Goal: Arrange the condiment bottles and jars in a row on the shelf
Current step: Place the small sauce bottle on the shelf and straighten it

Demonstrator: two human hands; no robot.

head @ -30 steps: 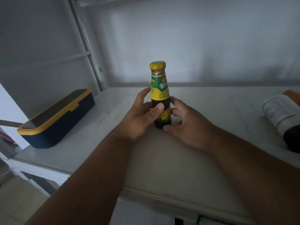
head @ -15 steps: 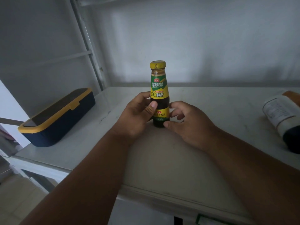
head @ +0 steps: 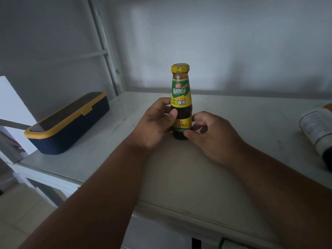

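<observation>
A dark sauce bottle (head: 181, 97) with a yellow cap and a green-and-yellow label stands upright near the middle of the white shelf (head: 251, 123). My left hand (head: 154, 126) wraps its lower body from the left, thumb across the front. On the other side, my right hand (head: 212, 135) pinches the base with thumb and fingertips. At the right edge of the view a second bottle (head: 316, 130) with a white label lies on its side, partly cut off.
A navy box (head: 68, 123) with a yellow rim and lid sits at the shelf's left end. A white upright post (head: 106, 51) of the rack rises behind it. The wall stands just behind the shelf, whose front edge runs below my forearms.
The bottle has been turned so its label now faces me, and it has shifted slightly back. Both hands stayed on it, their fingers regripped lower on the body.
</observation>
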